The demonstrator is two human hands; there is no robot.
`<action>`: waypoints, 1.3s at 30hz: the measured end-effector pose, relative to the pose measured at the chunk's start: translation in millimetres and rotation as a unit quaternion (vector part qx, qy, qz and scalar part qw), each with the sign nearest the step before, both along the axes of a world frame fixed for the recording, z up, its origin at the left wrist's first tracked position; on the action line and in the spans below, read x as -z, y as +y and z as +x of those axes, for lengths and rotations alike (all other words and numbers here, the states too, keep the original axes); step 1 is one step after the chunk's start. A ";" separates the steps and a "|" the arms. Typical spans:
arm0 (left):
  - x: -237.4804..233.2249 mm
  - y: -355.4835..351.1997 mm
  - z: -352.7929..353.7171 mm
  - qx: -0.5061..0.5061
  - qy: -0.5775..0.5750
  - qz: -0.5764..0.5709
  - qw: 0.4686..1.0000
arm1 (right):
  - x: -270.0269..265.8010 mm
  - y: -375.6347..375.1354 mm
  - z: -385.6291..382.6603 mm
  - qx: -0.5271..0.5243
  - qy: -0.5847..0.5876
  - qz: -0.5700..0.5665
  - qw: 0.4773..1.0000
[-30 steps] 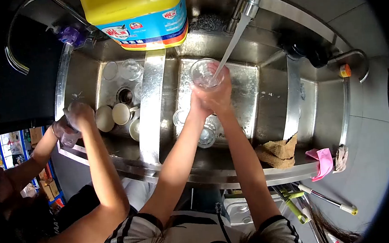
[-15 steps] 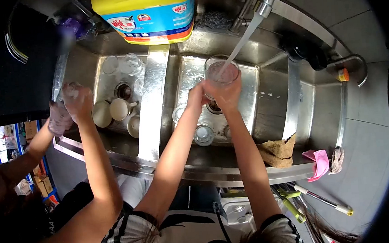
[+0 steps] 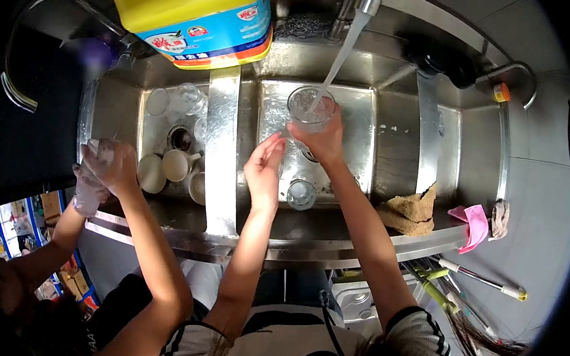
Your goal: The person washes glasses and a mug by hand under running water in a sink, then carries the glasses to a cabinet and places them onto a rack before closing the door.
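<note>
Water from the tap [image 3: 370,1] runs into a clear glass [image 3: 311,105] above the middle basin. My right hand [image 3: 324,137] is wrapped round this glass from below and from its right side. Apart from it, to the lower left, my left hand [image 3: 265,173] hovers over the basin with its fingers loosely spread and nothing visibly held. Another clear glass [image 3: 301,194] sits on the basin floor between my two forearms.
A co-worker's wet hands [image 3: 109,165] are over the left basin, near white cups [image 3: 176,165] and glasses [image 3: 189,99]. A yellow-and-blue jug [image 3: 206,41] stands behind the divider. A brown cloth [image 3: 408,214] and pink cloth [image 3: 472,228] lie on the front edge.
My left hand has let go of the glass and moved down and to the left. My right hand still holds the glass under the water. The view has shifted slightly.
</note>
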State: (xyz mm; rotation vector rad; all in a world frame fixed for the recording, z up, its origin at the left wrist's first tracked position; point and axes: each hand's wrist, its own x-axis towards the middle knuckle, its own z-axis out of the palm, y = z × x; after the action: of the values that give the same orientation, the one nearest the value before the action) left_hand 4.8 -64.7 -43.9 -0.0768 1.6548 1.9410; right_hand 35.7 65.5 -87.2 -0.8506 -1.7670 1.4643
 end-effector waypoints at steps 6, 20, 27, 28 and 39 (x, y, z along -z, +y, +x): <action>10.1 -18.7 -0.7 0.000 -0.033 0.009 0.999 | 10.6 2.3 19.2 -0.032 -0.156 -0.026 0.987; 3.5 -35.3 6.8 0.031 -0.022 -0.037 0.999 | 100.5 70.1 85.3 0.083 -0.105 -0.545 0.828; 1.6 -35.0 13.2 0.045 -0.027 -0.031 0.998 | 41.1 30.3 85.3 0.074 0.070 -0.657 0.747; -0.3 -35.9 14.9 0.046 -0.028 -0.032 0.998 | 53.6 31.6 87.9 0.080 0.089 -0.688 0.715; 2.1 -42.0 14.4 0.026 -0.036 -0.046 0.998 | 73.3 67.1 96.2 0.159 0.090 -0.669 0.720</action>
State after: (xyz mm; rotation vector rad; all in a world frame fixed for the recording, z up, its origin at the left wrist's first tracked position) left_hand 19.1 -106.7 -46.0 -0.1355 1.6815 1.8022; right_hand 131.9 132.5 -160.5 -1.4731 -0.0842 2.3633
